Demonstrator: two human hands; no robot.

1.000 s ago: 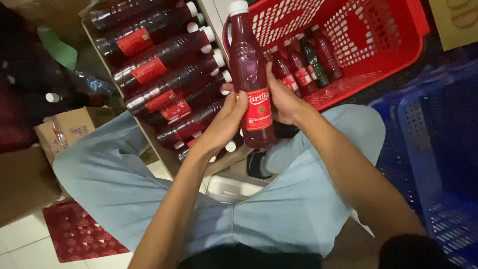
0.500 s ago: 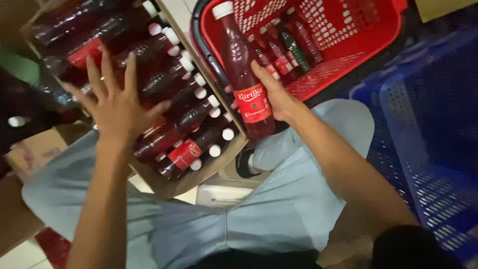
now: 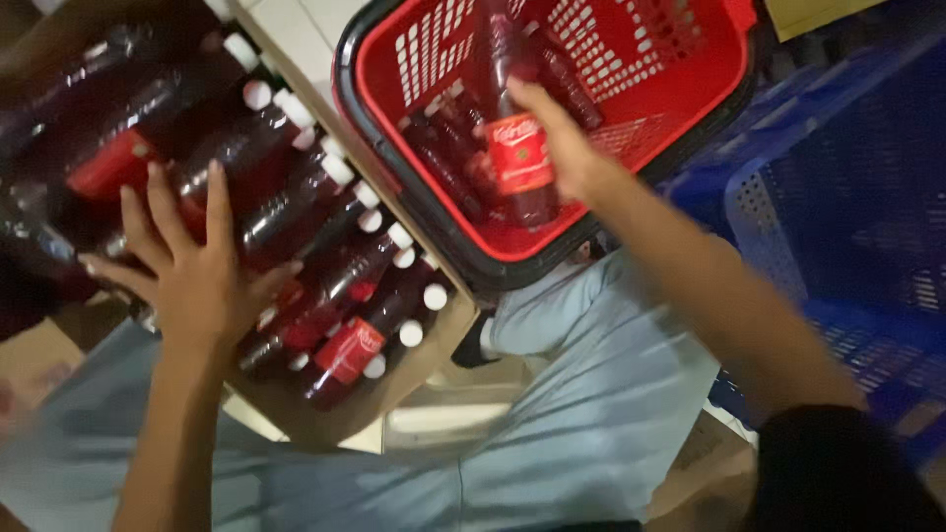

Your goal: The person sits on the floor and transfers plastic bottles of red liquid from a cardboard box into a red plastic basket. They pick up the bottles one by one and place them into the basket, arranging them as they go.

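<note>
The right hand (image 3: 567, 148) is gripping a red-labelled bottle (image 3: 517, 148) inside the red basket (image 3: 709, 79) at one o'clock, while the left hand (image 3: 192, 271), fingers spread open, is resting on boxed bottles (image 3: 296, 212) at nine o'clock.

Right hand (image 3: 567, 148) gripping red bottle (image 3: 517, 163) inside red basket (image 3: 690, 89), left hand (image 3: 192, 276) spread over boxed bottles (image 3: 325, 256) — blurred

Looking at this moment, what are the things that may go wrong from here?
1. The right hand holds the red bottle only from one side, over the red basket; it may slip and strike the bottles already lying there.
2. The left hand spreads over the bottles in the cardboard box, which sits by the person's knee; pressing or pulling might tip it.
3. The view is blurred, so the grip may be less sure than it looks.
</note>
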